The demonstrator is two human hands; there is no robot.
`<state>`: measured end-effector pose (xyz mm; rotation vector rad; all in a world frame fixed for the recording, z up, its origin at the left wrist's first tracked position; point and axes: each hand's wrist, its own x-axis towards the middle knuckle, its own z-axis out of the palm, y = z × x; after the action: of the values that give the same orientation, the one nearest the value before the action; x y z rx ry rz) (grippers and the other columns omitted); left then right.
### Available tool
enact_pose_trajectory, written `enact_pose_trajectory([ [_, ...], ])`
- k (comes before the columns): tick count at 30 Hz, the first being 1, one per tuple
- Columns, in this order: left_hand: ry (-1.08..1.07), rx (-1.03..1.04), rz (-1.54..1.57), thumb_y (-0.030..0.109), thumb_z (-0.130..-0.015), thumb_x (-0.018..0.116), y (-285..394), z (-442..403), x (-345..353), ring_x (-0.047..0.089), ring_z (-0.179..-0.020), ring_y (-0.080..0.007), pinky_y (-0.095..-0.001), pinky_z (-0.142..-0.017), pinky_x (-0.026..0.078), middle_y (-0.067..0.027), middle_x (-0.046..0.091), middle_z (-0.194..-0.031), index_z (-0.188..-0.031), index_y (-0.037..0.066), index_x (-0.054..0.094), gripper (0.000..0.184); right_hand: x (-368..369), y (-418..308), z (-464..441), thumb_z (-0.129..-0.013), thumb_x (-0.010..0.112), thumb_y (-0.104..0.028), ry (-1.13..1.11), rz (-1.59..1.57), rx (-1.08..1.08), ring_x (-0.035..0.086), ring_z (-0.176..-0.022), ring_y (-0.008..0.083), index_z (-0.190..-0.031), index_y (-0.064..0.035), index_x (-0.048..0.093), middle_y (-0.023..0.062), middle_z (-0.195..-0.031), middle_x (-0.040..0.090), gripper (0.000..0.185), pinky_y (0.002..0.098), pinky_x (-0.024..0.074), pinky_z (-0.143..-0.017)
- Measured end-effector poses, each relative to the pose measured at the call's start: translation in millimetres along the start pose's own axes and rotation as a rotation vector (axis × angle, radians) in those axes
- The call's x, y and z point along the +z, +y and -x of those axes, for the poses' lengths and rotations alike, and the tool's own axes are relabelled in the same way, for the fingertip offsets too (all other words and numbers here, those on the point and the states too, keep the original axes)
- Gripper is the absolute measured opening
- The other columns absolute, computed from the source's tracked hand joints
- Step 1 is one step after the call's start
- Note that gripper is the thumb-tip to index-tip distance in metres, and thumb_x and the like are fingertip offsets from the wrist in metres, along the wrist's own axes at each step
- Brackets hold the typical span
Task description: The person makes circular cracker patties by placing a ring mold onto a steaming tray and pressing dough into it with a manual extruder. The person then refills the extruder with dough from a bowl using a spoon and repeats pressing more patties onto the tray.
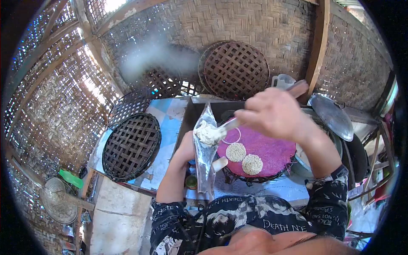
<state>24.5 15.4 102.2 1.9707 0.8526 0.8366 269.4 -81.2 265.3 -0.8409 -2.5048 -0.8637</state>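
Note:
My left hand [185, 146] grips a long, shiny, trough-like piece [204, 163] with a pointed far end; most of its fingers are hidden behind it. A lump of white dough [208, 134] lies in the trough. A short whitish stub [220, 164] sticks out at its right side. Slightly blurred, my right hand [272, 112] is closed around a spatula with a wooden handle [297, 88], and its blade [231, 124] touches the dough. Below, two round pale noodle-like discs [244, 158] and a thin white ring [231, 136] lie on a magenta cloth [274, 146].
A woven dark tray [132, 146] rests on the blue-white table at left. More round lattice trays [236, 68] lean against the bamboo wall. At right stand a metal lid [331, 117] and a large basin [335, 138]. A small jar [191, 182] is near my body.

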Motion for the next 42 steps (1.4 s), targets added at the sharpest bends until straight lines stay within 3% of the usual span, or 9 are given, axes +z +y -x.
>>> enact_pose_trajectory([
  [5,0.087,-0.167,0.596,0.011,-0.071,0.068,4.3,8.2,-14.5,0.057,-0.089,-0.0131,-0.0305,-0.08,0.046,-0.0056,0.062,-0.101,-0.103,0.0,0.06,0.035,-39.1,19.6,23.1,-0.064,0.066,-0.02,0.083,-0.07,0.226,0.056,-0.062,0.0205,-0.073,-0.0136,0.06,0.0016,-0.062,0.05,0.013,0.0338,0.0438,-0.053],
  [11,0.135,0.031,-0.069,0.03,-0.065,0.07,4.6,-3.1,8.3,0.06,-0.092,-0.0322,-0.0364,-0.078,0.047,-0.0177,0.063,-0.095,-0.101,0.004,0.06,0.045,-20.3,14.7,25.4,-0.065,0.066,-0.021,-0.005,-0.117,0.209,0.057,-0.063,0.0201,-0.071,-0.0146,0.059,0.0017,-0.062,0.051,0.011,0.0347,0.0449,-0.055],
  [19,0.019,0.027,-0.298,0.029,-0.068,0.066,26.0,-8.9,18.3,0.061,-0.086,-0.0333,-0.0375,-0.074,0.048,-0.0175,0.063,-0.09,-0.095,0.006,0.063,0.036,3.1,-24.8,8.1,-0.076,0.051,-0.02,-0.195,0.031,0.012,0.056,-0.073,0.0166,-0.085,-0.0147,0.056,0.0004,-0.072,0.052,0.011,0.0323,0.044,-0.065],
  [23,0.036,0.052,-0.197,0.026,-0.069,0.068,13.2,-13.2,5.0,0.063,-0.085,-0.0269,-0.033,-0.073,0.048,-0.0142,0.064,-0.092,-0.097,0.007,0.064,0.035,-15.2,-2.1,36.1,-0.07,0.061,-0.022,0.05,-0.028,0.103,0.055,-0.062,0.019,-0.088,-0.0116,0.06,0.0015,-0.065,0.05,0.021,0.0332,0.0436,-0.054],
  [27,0.152,0.162,0.147,0.012,-0.065,0.073,12.9,-29.1,1.7,0.062,-0.085,-0.0173,-0.0293,-0.077,0.048,-0.0057,0.065,-0.093,-0.094,0.003,0.064,0.031,-19.6,1.4,64.0,-0.068,0.07,-0.013,0.321,-0.383,0.693,0.059,-0.065,0.0143,-0.084,-0.0049,0.065,0.0035,-0.073,0.061,0.019,0.026,0.0457,-0.057],
  [31,0.114,-0.107,1.115,0.03,-0.089,0.038,46.3,-52.9,42.6,0.058,-0.094,-0.0251,-0.0392,-0.084,0.046,-0.0133,0.06,-0.102,-0.109,-0.001,0.052,0.04,53.2,-30.9,74.7,-0.074,0.069,-0.012,0.367,-0.936,0.944,0.059,-0.072,0.0099,-0.09,0.0002,0.065,0.0063,-0.081,0.065,0.02,0.0234,0.0469,-0.066],
  [36,0.213,0.159,-0.137,0.021,-0.089,0.039,27.2,-61.0,43.6,0.057,-0.098,-0.0259,-0.0399,-0.087,0.045,-0.0147,0.057,-0.108,-0.112,-0.001,0.05,0.034,45.2,-24.0,100.3,-0.07,0.072,-0.013,0.384,-0.659,1.007,0.06,-0.064,0.0113,-0.088,-0.0005,0.065,0.0085,-0.076,0.064,0.023,0.0242,0.0479,-0.057],
  [38,0.154,-0.117,1.199,0.022,-0.089,0.039,41.9,-73.4,59.1,0.057,-0.096,-0.0255,-0.0387,-0.085,0.046,-0.0142,0.057,-0.107,-0.113,-0.001,0.05,0.035,50.3,-27.2,90.2,-0.069,0.072,-0.012,0.477,-0.512,1.0,0.06,-0.062,0.0132,-0.088,-0.0008,0.065,0.0087,-0.074,0.063,0.023,0.0248,0.0476,-0.056],
  [42,0.069,-0.076,1.279,0.028,-0.089,0.038,41.3,-83.0,62.3,0.059,-0.093,-0.0257,-0.039,-0.082,0.048,-0.0131,0.058,-0.103,-0.109,0.001,0.051,0.036,52.9,-32.5,85.7,-0.068,0.072,-0.012,0.486,-0.169,0.698,0.06,-0.059,0.015,-0.087,-0.0021,0.064,0.0082,-0.071,0.062,0.023,0.0268,0.0468,-0.053],
])
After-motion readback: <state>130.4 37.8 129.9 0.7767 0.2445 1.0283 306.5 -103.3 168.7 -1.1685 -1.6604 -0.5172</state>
